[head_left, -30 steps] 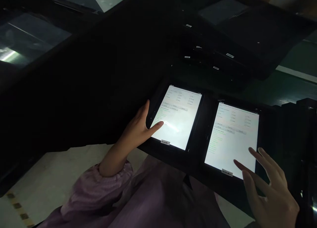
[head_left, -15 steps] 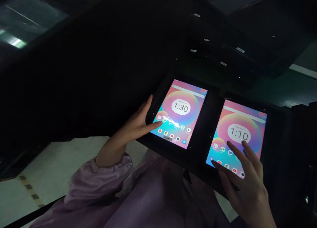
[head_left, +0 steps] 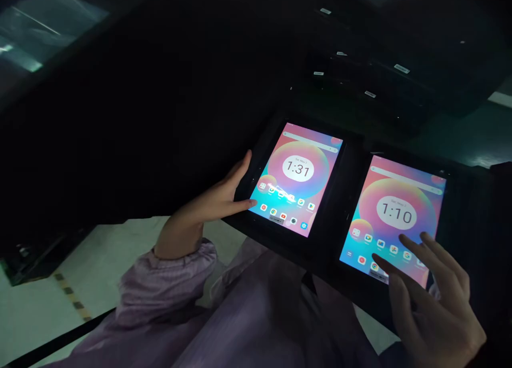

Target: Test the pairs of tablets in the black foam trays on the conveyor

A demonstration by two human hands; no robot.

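Pink-lit left tablet (head_left: 316, 170) now shows 1:31, seemingly Saturday.

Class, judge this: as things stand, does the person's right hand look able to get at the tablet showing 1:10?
Probably yes: the right hand is over the lower right part of that tablet, its fingers spread, and nothing visible blocks them; whether they touch it is hard to tell.

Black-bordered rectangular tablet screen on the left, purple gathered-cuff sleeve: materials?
Black-bordered rectangular left tablet screen: probably glass, possibly plastic; glossy, with white glare low on it.
Purple gathered-cuff sleeve: thin fabric, fiber unclear; soft, slightly sheeny, with fine folds bunching at the cuff.
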